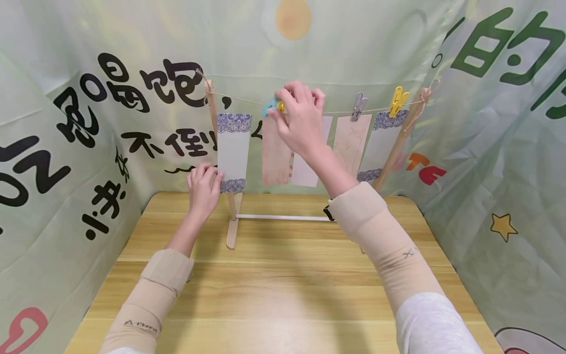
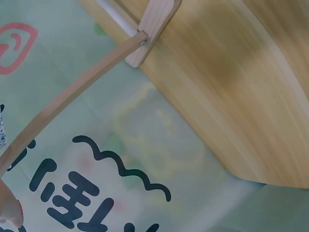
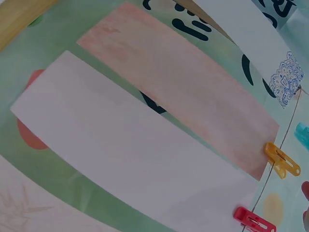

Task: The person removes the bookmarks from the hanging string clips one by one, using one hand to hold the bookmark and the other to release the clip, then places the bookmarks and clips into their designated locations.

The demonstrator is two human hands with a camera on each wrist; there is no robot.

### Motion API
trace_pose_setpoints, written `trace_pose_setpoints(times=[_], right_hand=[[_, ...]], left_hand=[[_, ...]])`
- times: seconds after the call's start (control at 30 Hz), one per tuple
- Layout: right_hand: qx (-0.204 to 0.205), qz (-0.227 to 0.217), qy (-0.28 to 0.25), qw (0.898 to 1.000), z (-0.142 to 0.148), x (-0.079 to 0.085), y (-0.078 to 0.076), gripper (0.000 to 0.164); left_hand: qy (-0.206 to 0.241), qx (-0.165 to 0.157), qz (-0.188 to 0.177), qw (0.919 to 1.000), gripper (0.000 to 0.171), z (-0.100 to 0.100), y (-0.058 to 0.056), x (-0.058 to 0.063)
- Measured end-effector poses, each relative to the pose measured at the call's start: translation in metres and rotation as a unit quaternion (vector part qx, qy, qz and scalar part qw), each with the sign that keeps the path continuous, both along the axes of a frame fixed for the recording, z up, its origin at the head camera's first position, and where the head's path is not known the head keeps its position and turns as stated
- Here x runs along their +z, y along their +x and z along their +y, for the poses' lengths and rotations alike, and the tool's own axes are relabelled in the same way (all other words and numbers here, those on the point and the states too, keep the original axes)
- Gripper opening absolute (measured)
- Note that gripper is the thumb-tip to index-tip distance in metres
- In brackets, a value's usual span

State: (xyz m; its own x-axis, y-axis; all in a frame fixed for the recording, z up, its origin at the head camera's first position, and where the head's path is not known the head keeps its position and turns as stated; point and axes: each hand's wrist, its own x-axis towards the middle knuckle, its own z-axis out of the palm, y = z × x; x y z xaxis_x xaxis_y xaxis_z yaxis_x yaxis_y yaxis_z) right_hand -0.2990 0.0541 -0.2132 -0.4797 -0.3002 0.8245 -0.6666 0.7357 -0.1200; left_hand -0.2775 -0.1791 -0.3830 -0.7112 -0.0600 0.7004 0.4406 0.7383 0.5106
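A white card with blue patterned ends [image 1: 234, 150] stands upright just below the left of the string. My left hand [image 1: 204, 189] pinches its lower left edge; in the left wrist view only fingertips [image 2: 10, 205] and a sliver of the card [image 2: 2, 133] show. My right hand [image 1: 302, 118] is up at the string, pinching a light blue clothespin [image 1: 268, 106]. Beside that, a yellow clothespin [image 3: 281, 160] clips a pink card [image 3: 183, 92] to the string. A red clothespin [image 3: 255, 221] clips a plain pale card [image 3: 130, 145]; my right hand hides that clip in the head view.
The string [image 1: 340, 112] spans two wooden posts [image 1: 404, 132] joined by a white rod [image 1: 283, 217] on a wooden table [image 1: 265, 295]. Farther right, a purple clothespin [image 1: 359, 105] holds a pale card [image 1: 351, 145], and a yellow clothespin [image 1: 399, 102] holds another patterned card [image 1: 382, 145]. Printed cloth surrounds the table.
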Motion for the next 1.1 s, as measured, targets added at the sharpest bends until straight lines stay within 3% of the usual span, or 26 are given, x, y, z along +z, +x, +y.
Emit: trace_pose_setpoints(times=[0.5,1.1], right_hand=[[0.017,0.029,0.001,0.999,0.018,-0.033,0.008,0.028],[0.020,0.000,0.005,1.000,0.041,-0.082,0.018,0.031]], left_hand=[[-0.001,0.000,-0.002,1.0000,0.020,0.002,0.011,-0.015],[0.018,-0.003,-0.030,0.9994,0.017,0.007,0.030,-0.037]])
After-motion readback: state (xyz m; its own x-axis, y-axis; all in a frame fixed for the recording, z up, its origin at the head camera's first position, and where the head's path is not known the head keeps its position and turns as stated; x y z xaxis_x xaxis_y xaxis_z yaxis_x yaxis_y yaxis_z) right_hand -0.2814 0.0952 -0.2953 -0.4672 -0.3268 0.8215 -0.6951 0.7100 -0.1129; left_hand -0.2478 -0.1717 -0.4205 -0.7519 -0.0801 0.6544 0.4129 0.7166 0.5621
